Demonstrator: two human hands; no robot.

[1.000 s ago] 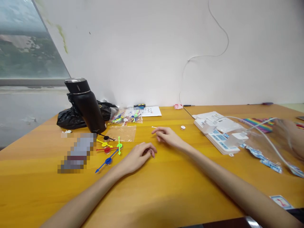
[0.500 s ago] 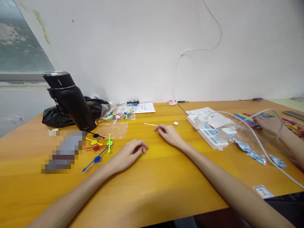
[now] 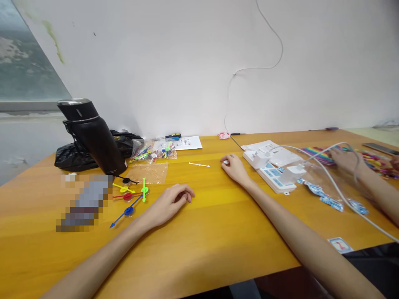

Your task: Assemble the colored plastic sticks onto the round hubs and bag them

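My left hand (image 3: 173,199) rests on the wooden table (image 3: 218,232) with its fingers curled under and nothing showing in them. To its left lie several coloured plastic arrow pointers (image 3: 131,195), blue, red, yellow and green. My right hand (image 3: 234,167) is farther back, next to the white power strip (image 3: 271,164). Its bent fingertips close on a small white disc (image 3: 225,162) that peeks out beneath them. A thin white pointer stick (image 3: 199,165) lies on the table just left of that hand.
A black flask (image 3: 93,137) leans in front of a black bag (image 3: 71,155) at the back left. Clear bags of coloured parts (image 3: 154,151) and a paper sheet (image 3: 188,142) lie by the wall. A white cable (image 3: 336,187) crosses the right side. Another person's hand (image 3: 344,160) touches rainbow strips (image 3: 314,153).
My right hand has moved right from beside the white stick to the small white disc and closed its fingertips over it. The left hand has stayed put. The view has shifted slightly.
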